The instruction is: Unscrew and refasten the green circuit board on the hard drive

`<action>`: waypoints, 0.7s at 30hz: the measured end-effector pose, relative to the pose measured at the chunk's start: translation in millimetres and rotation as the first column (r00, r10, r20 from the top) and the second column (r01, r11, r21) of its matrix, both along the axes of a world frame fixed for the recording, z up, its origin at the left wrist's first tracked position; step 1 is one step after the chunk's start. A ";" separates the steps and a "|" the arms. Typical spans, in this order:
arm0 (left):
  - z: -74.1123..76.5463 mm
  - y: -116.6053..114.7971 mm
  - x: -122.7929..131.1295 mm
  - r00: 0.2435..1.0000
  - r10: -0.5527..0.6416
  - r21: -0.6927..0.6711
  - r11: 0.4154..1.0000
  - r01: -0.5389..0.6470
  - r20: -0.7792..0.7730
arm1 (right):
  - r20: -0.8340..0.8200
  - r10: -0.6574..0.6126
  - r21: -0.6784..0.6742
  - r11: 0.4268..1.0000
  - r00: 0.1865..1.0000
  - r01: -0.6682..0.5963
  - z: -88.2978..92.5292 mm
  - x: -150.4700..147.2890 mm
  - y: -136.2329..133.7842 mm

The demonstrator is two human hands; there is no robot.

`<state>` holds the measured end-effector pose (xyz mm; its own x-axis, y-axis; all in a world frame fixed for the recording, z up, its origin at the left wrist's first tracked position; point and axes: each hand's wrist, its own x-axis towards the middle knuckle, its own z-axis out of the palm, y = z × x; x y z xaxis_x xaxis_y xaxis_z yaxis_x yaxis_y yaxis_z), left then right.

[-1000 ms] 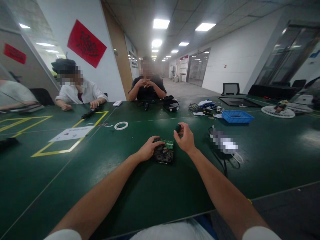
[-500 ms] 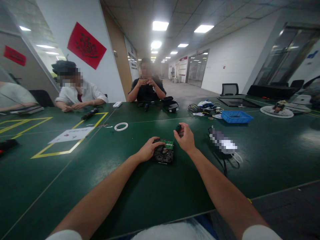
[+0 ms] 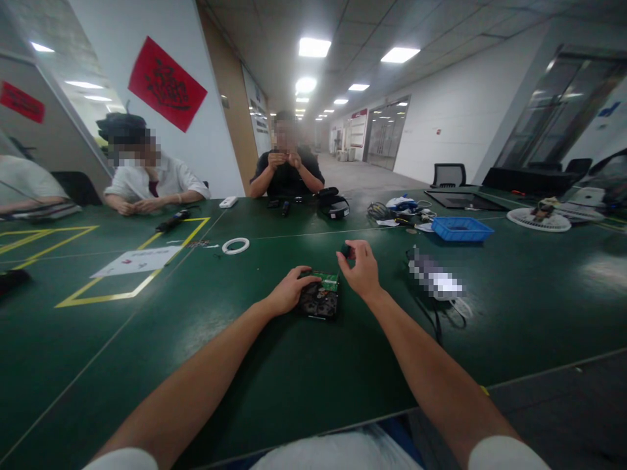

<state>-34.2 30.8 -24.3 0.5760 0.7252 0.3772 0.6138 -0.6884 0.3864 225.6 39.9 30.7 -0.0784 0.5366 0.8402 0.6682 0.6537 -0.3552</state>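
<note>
A hard drive (image 3: 321, 299) lies on the green table (image 3: 294, 365) in front of me, its green circuit board facing up. My left hand (image 3: 288, 292) rests on the drive's left edge, fingers curled over it. Just right of the drive and slightly above it, my right hand (image 3: 360, 269) is closed around a small dark tool (image 3: 345, 250), whose top shows above my fingers. What the tool's tip touches is hidden by the hand.
A blurred device with cables (image 3: 435, 282) lies to the right, a blue tray (image 3: 462, 228) and a white fan grille (image 3: 539, 220) farther back. A white ring (image 3: 236, 245), a paper sheet (image 3: 137, 260) and yellow tape lines lie to the left. Two people sit across the table.
My right hand with the dark tool has risen slightly and shifted a little left. The left hand stays on the drive. The person opposite has raised their hands.
</note>
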 end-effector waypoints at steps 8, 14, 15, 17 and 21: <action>8.2 0.0 2.7 0.990 -0.097 0.123 0.986 0.109 -0.101 | -0.007 0.027 0.016 1.000 1.000 -0.027 2.7 -3.5 -0.6; 8.3 -0.9 6.0 0.989 -0.091 0.110 0.988 0.104 -0.119 | 0.017 -0.006 -0.003 1.000 1.000 0.006 3.5 -3.8 -4.3; 8.0 -1.0 6.1 0.989 -0.088 0.109 0.989 0.101 -0.120 | 0.016 0.008 -0.009 1.000 1.000 -0.007 3.3 -3.7 -4.3; 7.4 -1.0 6.4 0.989 -0.088 0.110 0.989 0.102 -0.122 | 0.009 0.027 -0.022 0.999 1.000 -0.027 2.8 -3.8 -3.3; 6.5 -1.0 7.6 0.989 -0.081 0.112 0.989 0.095 -0.124 | 0.009 -0.004 -0.032 0.999 1.000 0.004 2.4 -3.9 -2.5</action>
